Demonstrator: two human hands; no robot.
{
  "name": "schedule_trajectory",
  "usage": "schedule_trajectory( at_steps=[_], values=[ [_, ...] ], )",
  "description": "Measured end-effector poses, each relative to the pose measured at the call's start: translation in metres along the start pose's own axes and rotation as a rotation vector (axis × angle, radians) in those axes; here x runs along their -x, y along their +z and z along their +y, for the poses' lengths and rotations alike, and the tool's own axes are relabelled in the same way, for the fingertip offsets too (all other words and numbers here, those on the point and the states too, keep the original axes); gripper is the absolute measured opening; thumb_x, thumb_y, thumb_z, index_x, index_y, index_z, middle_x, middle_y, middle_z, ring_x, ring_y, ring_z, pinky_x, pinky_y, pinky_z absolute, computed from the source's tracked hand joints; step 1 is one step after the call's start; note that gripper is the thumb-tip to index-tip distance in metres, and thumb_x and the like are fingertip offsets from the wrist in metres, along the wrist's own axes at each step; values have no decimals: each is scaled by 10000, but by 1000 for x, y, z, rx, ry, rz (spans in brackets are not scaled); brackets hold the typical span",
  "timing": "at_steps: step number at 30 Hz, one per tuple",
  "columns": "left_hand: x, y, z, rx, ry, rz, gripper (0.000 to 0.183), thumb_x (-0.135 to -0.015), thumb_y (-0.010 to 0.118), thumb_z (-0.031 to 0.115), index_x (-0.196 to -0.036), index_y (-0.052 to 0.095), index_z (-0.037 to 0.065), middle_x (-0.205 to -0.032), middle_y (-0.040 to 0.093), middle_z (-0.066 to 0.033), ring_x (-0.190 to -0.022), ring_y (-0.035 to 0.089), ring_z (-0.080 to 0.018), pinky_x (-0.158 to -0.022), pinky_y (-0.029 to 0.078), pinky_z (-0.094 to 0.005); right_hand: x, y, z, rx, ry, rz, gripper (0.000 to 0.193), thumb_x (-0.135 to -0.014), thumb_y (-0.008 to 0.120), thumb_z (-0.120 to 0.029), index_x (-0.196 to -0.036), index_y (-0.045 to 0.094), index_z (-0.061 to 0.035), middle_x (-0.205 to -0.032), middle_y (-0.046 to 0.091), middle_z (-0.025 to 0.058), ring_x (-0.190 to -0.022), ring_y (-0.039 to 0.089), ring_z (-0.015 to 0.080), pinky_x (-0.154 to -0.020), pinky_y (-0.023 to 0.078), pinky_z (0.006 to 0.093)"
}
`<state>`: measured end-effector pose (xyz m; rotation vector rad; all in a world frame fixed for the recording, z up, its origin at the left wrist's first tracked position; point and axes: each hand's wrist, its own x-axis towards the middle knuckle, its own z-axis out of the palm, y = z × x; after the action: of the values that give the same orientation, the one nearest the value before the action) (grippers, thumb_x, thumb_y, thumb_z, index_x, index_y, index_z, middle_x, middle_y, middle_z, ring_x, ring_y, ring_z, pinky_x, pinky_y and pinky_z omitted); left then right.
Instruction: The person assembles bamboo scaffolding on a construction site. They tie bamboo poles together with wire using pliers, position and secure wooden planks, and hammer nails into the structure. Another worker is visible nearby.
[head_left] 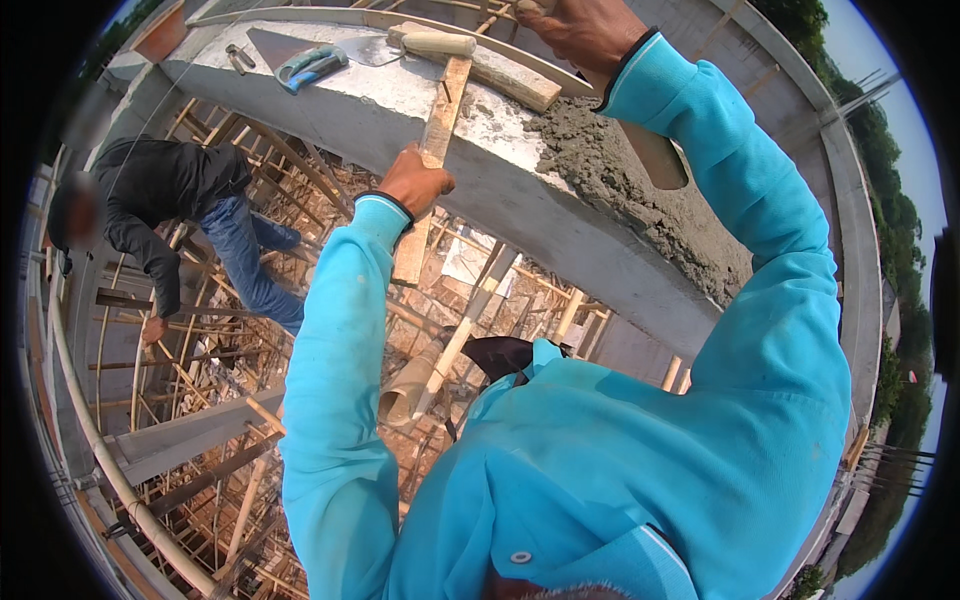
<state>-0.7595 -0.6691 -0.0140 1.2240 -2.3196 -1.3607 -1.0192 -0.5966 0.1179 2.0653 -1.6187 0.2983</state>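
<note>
My left hand (415, 185) is closed round a narrow wooden strip (440, 120) with a nail in its upper part. The strip crosses the concrete beam's near edge and its lower end hangs over the drop. My right hand (585, 35), raised at the top, grips a flat tan piece (655, 155) with a rounded lower end. My sleeve hides part of that piece, so its kind is unclear. Grey wet mortar (620, 180) lies rough on the beam (390, 125) below it. Beyond the strip's upper end lie a rounded wooden handle (440, 43) and a wooden length (510, 82).
A tool with a blue handle (312, 66) and a small metal piece (240, 58) lie on the beam's left part. An orange container (160, 35) stands at its far left. Below left, a person (185, 195) bends among bamboo poles (125, 490). Rubble covers the ground.
</note>
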Motion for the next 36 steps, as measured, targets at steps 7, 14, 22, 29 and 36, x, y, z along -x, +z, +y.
schedule_trajectory(
  at_steps=[7, 14, 22, 29, 36],
  values=[
    [-4, 3, -9, 35, 21, -29, 685, -715, 739, 176, -1303, 530, -107, -1113, 673, -255, -1010, 656, -348, -927, 506, -396, 7, 19, -26, -254, 11, -237, 385, -968, 633, -198, -1269, 563, 32, -909, 699, 257, -804, 716, 384, -768, 611, 456],
    [-7, 7, -12, 52, 10, 21, 697, -709, 759, 204, -1274, 528, -133, -1148, 650, -317, -1070, 648, -407, -964, 502, -400, 5, -14, -55, -421, 293, -65, 521, -948, 678, -259, -1338, 492, 32, -1064, 670, 319, -951, 685, 438, -887, 552, 492],
    [58, -24, -48, 749, 68, -89, 565, -748, 729, 244, -1213, 589, -44, -993, 639, -119, -875, 636, -193, -796, 530, -328, 35, -9, -76, -687, 355, 287, 513, -871, 710, -184, -1306, 539, 25, -957, 711, 259, -863, 731, 373, -774, 567, 418],
    [224, -56, -115, 838, -29, 411, 600, -854, 715, 328, -1316, 536, -11, -1028, 637, -87, -833, 642, -146, -741, 535, -300, 78, 68, -149, -1282, 499, 141, 306, -911, 740, -106, -1135, 563, 3, -737, 629, 47, -568, 569, 98, -520, 458, 244],
    [392, 21, -173, 634, -418, 1164, 1029, -745, 768, 298, -1548, 240, -72, -1490, 407, -259, -1381, 417, -345, -1142, 371, -398, 88, 130, -263, -1530, 276, -152, 449, -916, 717, -73, -1282, 520, 97, -1029, 653, 167, -837, 645, 199, -732, 544, 348]
  ],
)
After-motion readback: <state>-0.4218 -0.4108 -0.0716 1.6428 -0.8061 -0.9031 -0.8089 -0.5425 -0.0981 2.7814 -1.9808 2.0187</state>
